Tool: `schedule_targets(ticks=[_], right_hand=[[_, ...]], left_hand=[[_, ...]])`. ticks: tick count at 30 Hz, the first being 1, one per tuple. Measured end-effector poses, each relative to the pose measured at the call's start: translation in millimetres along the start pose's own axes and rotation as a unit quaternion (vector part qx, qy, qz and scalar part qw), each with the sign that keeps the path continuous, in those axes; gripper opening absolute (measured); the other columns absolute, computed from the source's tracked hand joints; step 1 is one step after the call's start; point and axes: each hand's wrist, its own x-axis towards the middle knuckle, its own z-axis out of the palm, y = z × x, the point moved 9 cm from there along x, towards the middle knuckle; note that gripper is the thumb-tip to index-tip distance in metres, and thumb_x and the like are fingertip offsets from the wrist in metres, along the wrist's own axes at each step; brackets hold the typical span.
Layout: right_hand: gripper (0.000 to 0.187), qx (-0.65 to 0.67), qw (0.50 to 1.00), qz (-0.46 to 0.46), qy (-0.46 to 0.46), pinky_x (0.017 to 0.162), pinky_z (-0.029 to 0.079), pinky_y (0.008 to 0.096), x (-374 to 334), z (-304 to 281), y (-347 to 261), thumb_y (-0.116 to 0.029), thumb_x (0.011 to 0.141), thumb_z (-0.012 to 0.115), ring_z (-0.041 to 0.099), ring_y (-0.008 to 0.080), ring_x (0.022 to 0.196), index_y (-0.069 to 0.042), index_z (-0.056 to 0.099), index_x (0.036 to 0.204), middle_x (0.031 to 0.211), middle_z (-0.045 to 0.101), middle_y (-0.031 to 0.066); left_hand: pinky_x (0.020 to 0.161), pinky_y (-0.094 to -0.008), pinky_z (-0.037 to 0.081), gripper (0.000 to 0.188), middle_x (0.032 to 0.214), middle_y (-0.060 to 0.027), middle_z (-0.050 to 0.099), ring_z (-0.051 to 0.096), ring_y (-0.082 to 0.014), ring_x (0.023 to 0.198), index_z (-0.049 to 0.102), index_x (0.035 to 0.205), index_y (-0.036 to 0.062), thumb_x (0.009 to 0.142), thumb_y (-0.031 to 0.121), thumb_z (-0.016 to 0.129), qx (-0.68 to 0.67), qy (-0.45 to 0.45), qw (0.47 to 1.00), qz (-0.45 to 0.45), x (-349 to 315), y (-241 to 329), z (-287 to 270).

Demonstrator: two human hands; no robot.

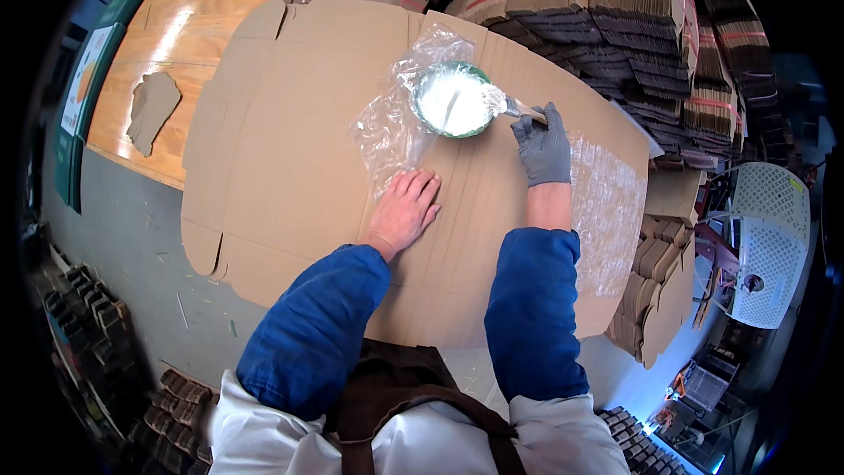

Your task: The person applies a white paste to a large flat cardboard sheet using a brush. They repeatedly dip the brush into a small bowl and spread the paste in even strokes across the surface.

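My right hand [542, 149], in a grey glove, is closed round the handle of a brush [520, 109]. The brush's white-coated end meets the rim of a green bowl [451, 134] filled with a white, glue-like substance [448, 98]. Clear crumpled plastic film [387, 130] lies under and beside the bowl. Bare and spread flat, my left hand [406, 211] rests on a large sheet of cardboard [290, 141], just below the film. A white, streaky coated patch [605, 211] covers part of the cardboard at the right.
Strapped stacks of folded cardboard [607, 18] crowd the back and right. On the left, a wooden board [202, 26] carries a torn cardboard scrap [153, 112]. More cut cardboard pieces [649, 290] sit at the right edge. A white perforated plastic chair [767, 246] stands farther right.
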Motion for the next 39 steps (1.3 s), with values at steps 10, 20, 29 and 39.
schedule_targets(ticks=[10,20,29,39], right_hand=[[0.026,-0.029,1.0,0.007,-0.011,0.062,0.054,0.0356,0,7,-14,-0.028,0.096,0.065,0.06,0.0184,0.071,-0.002,0.059,0.095,0.085,0.061,0.0092],[0.015,-0.204,0.972,-0.107,0.036,0.067,0.057,0.0317,-113,-79,-78,-0.014,0.096,0.062,0.065,0.0189,0.075,0.001,0.061,0.099,0.087,0.064,0.0112],[0.014,-0.505,0.812,-0.273,0.108,0.071,0.05,0.0327,-147,-88,-85,-0.016,0.089,0.068,0.063,0.0188,0.079,-0.002,0.068,0.09,0.087,0.063,0.0086],[0.015,-0.593,0.74,-0.306,0.09,0.071,0.052,0.0414,-129,-53,-80,-0.022,0.09,0.064,0.063,0.033,0.076,-0.007,0.066,0.089,0.09,0.061,0.0153]], left_hand=[[0.11,-0.0449,0.035,0.048,0.132,-0.0105,0.051,0.045,-0.0287,0.126,0.052,0.132,0.0048,0.091,0.028,0.062,0.011,-0.003,1.0,0.006,6,4,1],[0.11,-0.0465,0.035,0.051,0.132,-0.0093,0.051,0.045,-0.0302,0.126,0.053,0.133,0.0066,0.087,0.024,0.066,0.0,0.015,1.0,-0.002,1,-1,8],[0.11,-0.0464,0.036,0.05,0.133,-0.0111,0.05,0.044,-0.0319,0.126,0.053,0.134,0.0054,0.089,0.023,0.064,0.017,0.003,1.0,0.01,2,1,11],[0.11,-0.0466,0.036,0.05,0.134,-0.0118,0.05,0.043,-0.0324,0.127,0.052,0.134,0.005,0.089,0.022,0.064,0.029,-0.011,0.999,0.008,5,4,12]])
